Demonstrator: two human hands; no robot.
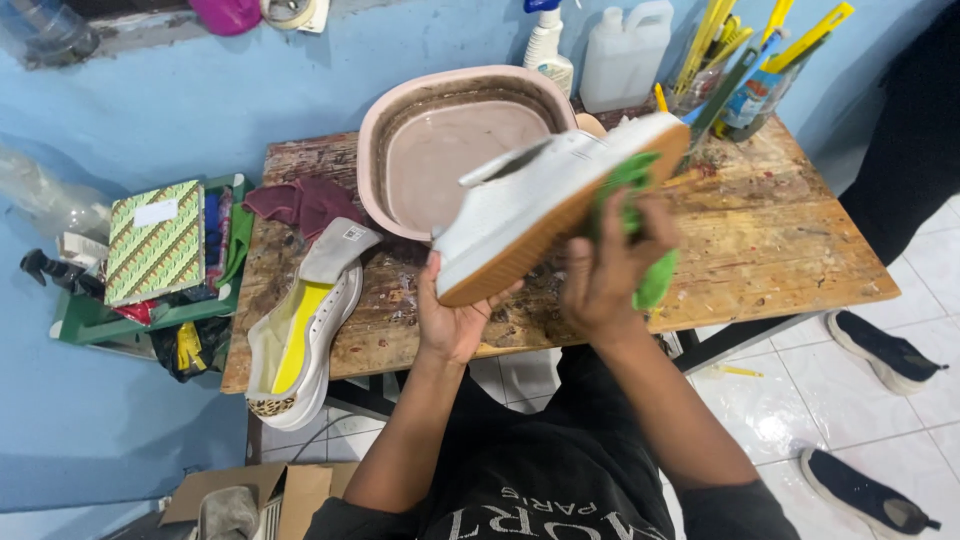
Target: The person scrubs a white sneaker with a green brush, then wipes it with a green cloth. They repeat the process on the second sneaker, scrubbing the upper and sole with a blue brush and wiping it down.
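The person holds a white shoe (540, 195) up in the air, above the front edge of the wooden surface (780, 240). The shoe is tipped on its side, so its tan sole faces the person. The toe end points down to the left and the heel end points up to the right.

The left hand (455, 320) is under the toe end. Its fingers (432, 275) are wrapped around the toe and clamped on the shoe. The palm sits right below the sole.

The right hand (605, 275) is near the heel end. Its fingers (645, 220) are closed on a green cloth (640, 230) and press it flat on the sole. Part of the cloth hangs down past the hand.

The surface is old wood with many paint marks and stains. A pink tub (450, 140) with cloudy water stands at the back, just behind the shoe. A dark red rag (300, 205) lies near the back left corner. A second white shoe (305, 330) with a yellow inside lies at the left front corner and sticks out over the edge. At the back right stand a spray bottle (545, 45), a white jug (625, 55) and a cup of yellow brushes (740, 70).

The wall is blue. A green crate (85, 320) full of things sits left of the surface. The floor has white tiles (800, 390), and two black shoes (880, 350) lie on it at the right. A cardboard box (250, 490) is on the floor at the bottom left.
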